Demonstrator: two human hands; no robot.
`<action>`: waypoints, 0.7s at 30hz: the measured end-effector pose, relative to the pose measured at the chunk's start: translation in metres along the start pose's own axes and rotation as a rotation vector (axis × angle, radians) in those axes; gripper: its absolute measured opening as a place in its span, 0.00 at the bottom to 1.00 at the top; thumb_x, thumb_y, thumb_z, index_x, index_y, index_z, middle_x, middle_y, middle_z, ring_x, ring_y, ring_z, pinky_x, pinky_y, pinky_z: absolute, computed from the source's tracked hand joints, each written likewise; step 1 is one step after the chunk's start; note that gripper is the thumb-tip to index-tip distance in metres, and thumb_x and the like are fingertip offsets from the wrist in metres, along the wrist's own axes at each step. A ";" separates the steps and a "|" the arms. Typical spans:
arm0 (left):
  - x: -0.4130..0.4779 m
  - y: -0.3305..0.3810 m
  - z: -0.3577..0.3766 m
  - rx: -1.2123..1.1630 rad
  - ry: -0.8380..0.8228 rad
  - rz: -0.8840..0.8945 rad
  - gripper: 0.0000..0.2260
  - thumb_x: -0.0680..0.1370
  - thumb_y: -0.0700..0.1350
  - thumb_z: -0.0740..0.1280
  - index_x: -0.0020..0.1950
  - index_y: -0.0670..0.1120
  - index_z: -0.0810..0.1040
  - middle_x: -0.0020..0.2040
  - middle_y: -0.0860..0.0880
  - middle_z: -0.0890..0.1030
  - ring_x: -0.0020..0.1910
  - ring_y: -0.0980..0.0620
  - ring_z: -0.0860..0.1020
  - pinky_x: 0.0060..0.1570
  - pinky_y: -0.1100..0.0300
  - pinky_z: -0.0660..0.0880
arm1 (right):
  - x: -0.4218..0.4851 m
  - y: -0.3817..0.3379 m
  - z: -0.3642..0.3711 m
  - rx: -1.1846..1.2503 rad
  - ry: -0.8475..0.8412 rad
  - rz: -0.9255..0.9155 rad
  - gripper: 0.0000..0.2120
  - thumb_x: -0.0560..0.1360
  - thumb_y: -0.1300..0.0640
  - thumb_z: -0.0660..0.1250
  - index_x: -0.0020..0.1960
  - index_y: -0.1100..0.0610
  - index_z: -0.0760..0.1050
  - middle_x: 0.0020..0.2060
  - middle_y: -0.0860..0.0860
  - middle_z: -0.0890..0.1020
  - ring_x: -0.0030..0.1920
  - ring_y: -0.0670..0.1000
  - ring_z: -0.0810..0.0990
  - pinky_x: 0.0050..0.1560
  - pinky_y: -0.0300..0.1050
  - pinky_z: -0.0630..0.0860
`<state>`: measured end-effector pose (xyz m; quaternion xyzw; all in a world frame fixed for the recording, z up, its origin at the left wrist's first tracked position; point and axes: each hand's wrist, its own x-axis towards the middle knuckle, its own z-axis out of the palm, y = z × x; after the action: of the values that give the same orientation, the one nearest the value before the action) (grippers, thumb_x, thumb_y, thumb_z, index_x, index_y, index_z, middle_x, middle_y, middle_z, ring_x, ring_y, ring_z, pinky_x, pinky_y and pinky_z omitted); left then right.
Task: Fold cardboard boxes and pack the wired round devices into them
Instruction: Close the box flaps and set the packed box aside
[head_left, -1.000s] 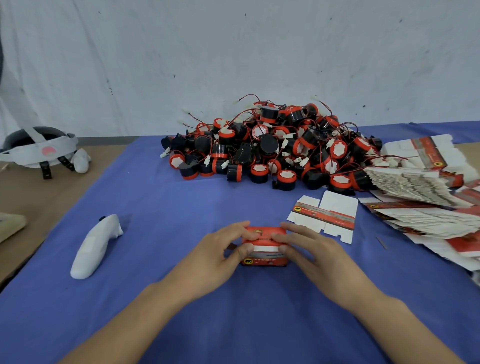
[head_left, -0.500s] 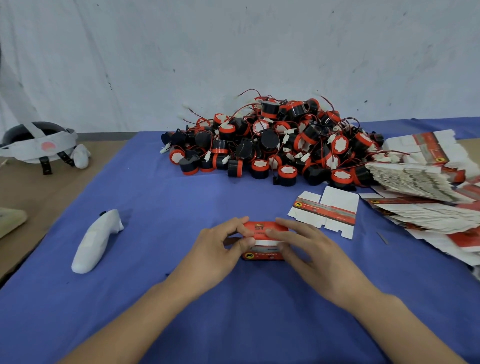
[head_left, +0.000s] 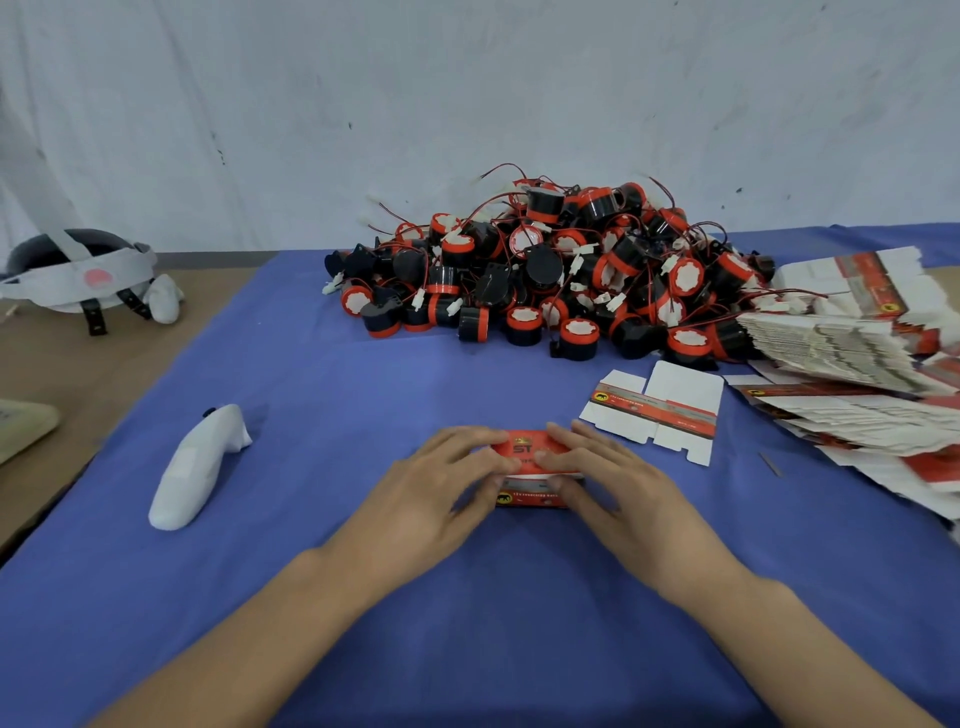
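A small red folded cardboard box (head_left: 527, 467) stands on the blue cloth in front of me. My left hand (head_left: 436, 496) holds its left end, fingers over the top and thumb on the front. My right hand (head_left: 608, 483) holds its right end, fingers lying across the top. One flat unfolded box blank (head_left: 657, 410) lies just right of the box. Behind, a big heap of black and red round wired devices (head_left: 550, 275) fills the far middle of the cloth.
A fanned stack of flat box blanks (head_left: 852, 364) covers the right side. A white controller (head_left: 200, 465) lies on the blue cloth (head_left: 322, 415) at left. A headset with white straps (head_left: 83, 275) sits on the brown tabletop at far left.
Both hands have closed in over the top of the red box, fingertips now meeting near its middle. The box stays at the same spot on the cloth.
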<state>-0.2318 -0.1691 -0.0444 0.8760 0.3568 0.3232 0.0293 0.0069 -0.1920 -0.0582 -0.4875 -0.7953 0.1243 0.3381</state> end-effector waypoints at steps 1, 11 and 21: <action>0.000 0.001 0.001 0.005 -0.002 0.007 0.11 0.82 0.51 0.60 0.61 0.54 0.78 0.66 0.57 0.75 0.64 0.58 0.73 0.49 0.56 0.79 | 0.000 0.000 0.000 0.007 0.002 0.001 0.15 0.78 0.43 0.60 0.63 0.38 0.78 0.70 0.29 0.67 0.75 0.31 0.58 0.69 0.25 0.59; 0.001 0.010 0.007 0.122 0.004 0.068 0.12 0.80 0.44 0.64 0.62 0.50 0.80 0.64 0.49 0.76 0.56 0.49 0.77 0.39 0.52 0.79 | -0.008 0.008 0.000 -0.068 -0.018 -0.065 0.19 0.81 0.52 0.61 0.71 0.39 0.71 0.73 0.32 0.65 0.77 0.39 0.59 0.70 0.40 0.68; -0.003 -0.002 -0.002 -0.035 -0.032 -0.053 0.08 0.81 0.52 0.61 0.56 0.53 0.78 0.68 0.63 0.74 0.63 0.65 0.75 0.53 0.62 0.77 | -0.004 0.008 -0.015 0.061 -0.002 0.052 0.12 0.75 0.39 0.62 0.54 0.38 0.80 0.64 0.24 0.72 0.68 0.33 0.70 0.65 0.29 0.68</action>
<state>-0.2355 -0.1704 -0.0455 0.8706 0.3738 0.3145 0.0587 0.0237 -0.1934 -0.0525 -0.4975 -0.7785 0.1578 0.3486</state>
